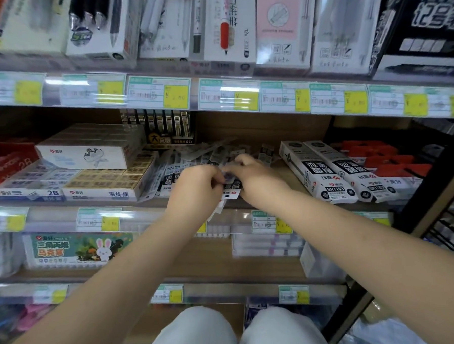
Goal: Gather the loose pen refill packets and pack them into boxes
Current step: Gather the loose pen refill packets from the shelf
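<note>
The middle shelf (pixel 286 168) of this stationery rack is where it's all happening, with eraser boxes (pixel 100 176) stacked toward its left end and two long black-and-white refill boxes (pixel 326 172) lying toward its right end, their near ends poking out over the front edge. Between them, a messy heap of loose pen refill packets (pixel 193 154) is spread from the back of the shelf toward the front edge. The left hand (pixel 195 192) has its fingers curled around a small bundle of packets (pixel 231 191) right at the front edge, with a few bottom ends hanging below the lip. The right hand (pixel 257 175) sits just beside it, fingers bent down onto the top of the same bundle, looks like it's pinching or tucking a packet in, though motion blur hides the fingertips so I can't say for sure. My guess is it's the gathering step, nowhere near boxing yet since most of the heap is untouched. To do it well I'd square the packets so the printed ends all face one way, tap the bundle flush on the shelf, keep the left grip firm so nothing slides off the front edge, and not grab more than one box can take.
</note>
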{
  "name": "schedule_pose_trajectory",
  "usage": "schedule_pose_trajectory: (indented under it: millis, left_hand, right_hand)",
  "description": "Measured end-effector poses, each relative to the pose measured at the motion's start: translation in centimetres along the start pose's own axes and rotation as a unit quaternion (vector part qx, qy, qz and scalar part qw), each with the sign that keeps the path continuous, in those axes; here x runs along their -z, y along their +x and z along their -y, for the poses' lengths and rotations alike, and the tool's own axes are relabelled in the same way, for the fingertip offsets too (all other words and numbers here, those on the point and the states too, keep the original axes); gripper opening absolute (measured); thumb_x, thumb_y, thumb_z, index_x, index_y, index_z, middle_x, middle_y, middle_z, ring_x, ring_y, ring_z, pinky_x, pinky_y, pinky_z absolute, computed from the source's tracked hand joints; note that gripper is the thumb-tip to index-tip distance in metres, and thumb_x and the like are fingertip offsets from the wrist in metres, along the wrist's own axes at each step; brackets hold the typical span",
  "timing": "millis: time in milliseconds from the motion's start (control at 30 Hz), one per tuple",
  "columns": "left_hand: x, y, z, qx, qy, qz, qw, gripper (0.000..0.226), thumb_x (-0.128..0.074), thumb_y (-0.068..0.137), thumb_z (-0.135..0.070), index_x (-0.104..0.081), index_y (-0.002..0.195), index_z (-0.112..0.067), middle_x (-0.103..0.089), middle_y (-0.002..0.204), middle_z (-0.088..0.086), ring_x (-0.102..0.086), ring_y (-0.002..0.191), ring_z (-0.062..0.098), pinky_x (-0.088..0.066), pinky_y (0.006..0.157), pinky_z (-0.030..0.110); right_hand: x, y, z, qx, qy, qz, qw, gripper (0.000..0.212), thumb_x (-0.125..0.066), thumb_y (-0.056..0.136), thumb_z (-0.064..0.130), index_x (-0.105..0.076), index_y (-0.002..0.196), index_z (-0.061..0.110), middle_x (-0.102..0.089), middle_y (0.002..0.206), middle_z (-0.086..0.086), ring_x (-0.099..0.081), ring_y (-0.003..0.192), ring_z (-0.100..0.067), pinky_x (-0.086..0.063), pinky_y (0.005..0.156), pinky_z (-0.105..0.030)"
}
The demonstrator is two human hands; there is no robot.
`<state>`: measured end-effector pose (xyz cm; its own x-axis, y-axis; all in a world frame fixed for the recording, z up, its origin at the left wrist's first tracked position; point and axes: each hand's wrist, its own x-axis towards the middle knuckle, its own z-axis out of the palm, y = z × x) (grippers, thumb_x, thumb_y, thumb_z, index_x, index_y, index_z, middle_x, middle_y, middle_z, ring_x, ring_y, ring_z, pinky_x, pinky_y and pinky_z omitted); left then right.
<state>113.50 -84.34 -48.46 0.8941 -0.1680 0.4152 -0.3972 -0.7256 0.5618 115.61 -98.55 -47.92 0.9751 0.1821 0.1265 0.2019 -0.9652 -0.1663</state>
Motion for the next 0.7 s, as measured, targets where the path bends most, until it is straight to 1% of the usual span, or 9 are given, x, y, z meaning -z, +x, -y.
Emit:
schedule_pose_trajectory:
  millis: [67,133,333,367,433,467,533,600,700]
  left_hand:
    - [0.2,0.1,-0.2,0.007,-0.030,0.017,0.999,0.019,-0.056,0.085,-0.004,-0.071,0.093,-0.012,-0.065,0.092,-0.002,-0.053,0.061,0.004,-0.049,0.060,0.024]
    - [0.2,0.1,-0.4,0.009,-0.043,0.028,0.999,0.018,-0.057,0.085,-0.005,-0.071,0.093,-0.013,-0.067,0.100,-0.001,-0.055,0.069,0.008,-0.049,0.062,0.025]
    - [0.8,-0.4,-0.8,0.011,-0.081,0.017,0.996,0.027,-0.052,0.088,-0.014,-0.065,0.112,-0.015,-0.066,0.107,0.001,-0.057,0.064,0.011,-0.050,0.061,0.027]
    - [0.9,-0.6,-0.9,0.015,-0.093,0.006,0.996,0.028,-0.051,0.090,-0.018,-0.063,0.115,-0.015,-0.066,0.109,0.003,-0.060,0.070,0.013,-0.052,0.066,0.029]
    - [1.1,-0.9,-0.8,0.012,-0.088,-0.004,0.996,0.040,-0.057,0.089,-0.034,-0.057,0.124,-0.013,-0.061,0.122,0.005,-0.059,0.101,0.018,-0.049,0.083,0.030]
    - [1.2,-0.9,-0.7,0.006,-0.058,0.010,0.998,0.056,-0.061,0.085,-0.043,-0.051,0.131,-0.013,-0.057,0.129,0.005,-0.054,0.115,0.019,-0.045,0.089,0.029]
    - [1.1,-0.7,-0.3,-0.007,0.028,0.070,0.997,0.086,-0.069,0.074,-0.055,-0.035,0.142,-0.014,-0.050,0.137,0.005,-0.047,0.125,0.021,-0.043,0.094,0.031]
    - [0.8,-0.5,0.1,-0.013,0.100,0.112,0.989,0.098,-0.073,0.070,-0.054,-0.024,0.146,-0.017,-0.052,0.133,0.008,-0.053,0.116,0.024,-0.049,0.090,0.036]
    - [0.0,-0.2,0.3,-0.031,0.157,0.112,0.981,0.083,-0.071,0.079,-0.039,-0.024,0.145,-0.018,-0.062,0.109,0.009,-0.061,0.091,0.026,-0.054,0.074,0.038]
  right_hand:
    - [0.1,0.1,-0.1,0.030,-0.054,-0.016,0.998,0.045,-0.045,0.086,0.007,-0.047,0.127,0.027,-0.042,0.131,0.000,-0.043,0.117,-0.025,-0.037,0.075,-0.030]
    - [0.3,0.3,-0.1,0.043,-0.101,-0.016,0.994,0.032,-0.044,0.091,0.017,-0.050,0.122,0.020,-0.048,0.125,-0.004,-0.046,0.113,-0.027,-0.030,0.069,-0.029]
    - [0.8,-0.2,-1.1,0.110,-0.230,-0.087,0.963,0.039,-0.049,0.089,0.008,-0.050,0.126,0.017,-0.051,0.119,-0.007,-0.050,0.109,-0.030,-0.034,0.061,-0.031]
    - [0.9,-0.3,-1.2,0.111,-0.226,-0.096,0.963,0.040,-0.049,0.088,0.006,-0.051,0.126,0.016,-0.051,0.120,-0.007,-0.050,0.110,-0.030,-0.035,0.062,-0.030]
    - [1.1,-0.4,-1.5,0.106,-0.212,-0.109,0.965,0.042,-0.050,0.087,0.004,-0.051,0.127,0.015,-0.051,0.121,-0.007,-0.050,0.111,-0.030,-0.040,0.064,-0.032]
    - [1.3,-0.4,-1.6,0.101,-0.204,-0.114,0.967,0.042,-0.051,0.086,0.004,-0.051,0.127,0.016,-0.052,0.121,-0.006,-0.051,0.112,-0.029,-0.043,0.067,-0.032]
    - [1.5,-0.5,-1.9,0.089,-0.192,-0.125,0.969,0.045,-0.053,0.085,0.005,-0.050,0.129,0.018,-0.052,0.123,-0.005,-0.052,0.112,-0.029,-0.047,0.073,-0.034]
    - [1.7,-0.7,-2.2,0.080,-0.190,-0.134,0.969,0.048,-0.053,0.084,0.002,-0.049,0.129,0.018,-0.052,0.125,-0.004,-0.053,0.110,-0.028,-0.047,0.072,-0.033]
    - [1.7,-0.8,-2.7,0.085,-0.191,-0.140,0.968,0.048,-0.050,0.084,0.000,-0.050,0.128,0.018,-0.053,0.125,-0.004,-0.056,0.106,-0.029,-0.047,0.070,-0.032]
